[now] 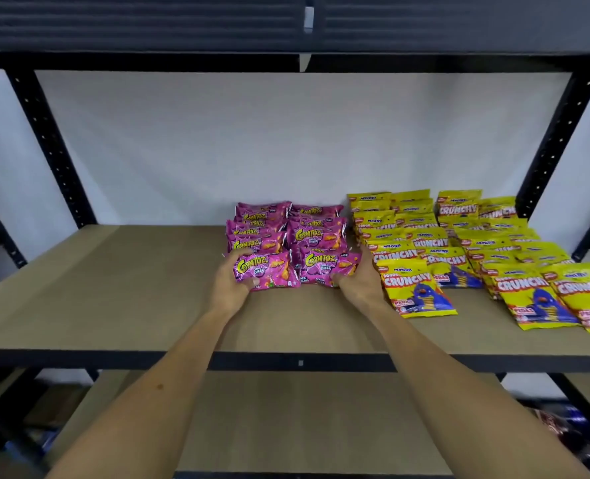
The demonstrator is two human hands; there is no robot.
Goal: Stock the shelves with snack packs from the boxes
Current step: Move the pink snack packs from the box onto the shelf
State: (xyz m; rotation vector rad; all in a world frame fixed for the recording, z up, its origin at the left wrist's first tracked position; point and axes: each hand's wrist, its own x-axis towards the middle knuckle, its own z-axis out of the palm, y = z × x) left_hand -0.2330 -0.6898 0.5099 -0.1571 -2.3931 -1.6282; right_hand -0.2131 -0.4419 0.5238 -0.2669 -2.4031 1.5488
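Note:
Two rows of purple Corntoz snack packs [288, 236] lie overlapping on the brown shelf board [114, 288], near its middle. My left hand [229, 281] grips the front pack of the left row [267, 271], thumb under its lower edge. My right hand [359, 276] grips the front pack of the right row [328, 266] from the right side. Both packs rest on the board.
Several rows of yellow Crunchy packs [476, 250] fill the shelf's right part, close to my right wrist. Black metal uprights [50, 146] frame the shelf against a white wall. A lower brown shelf [286, 426] shows below; dark packs [569, 430] lie at bottom right.

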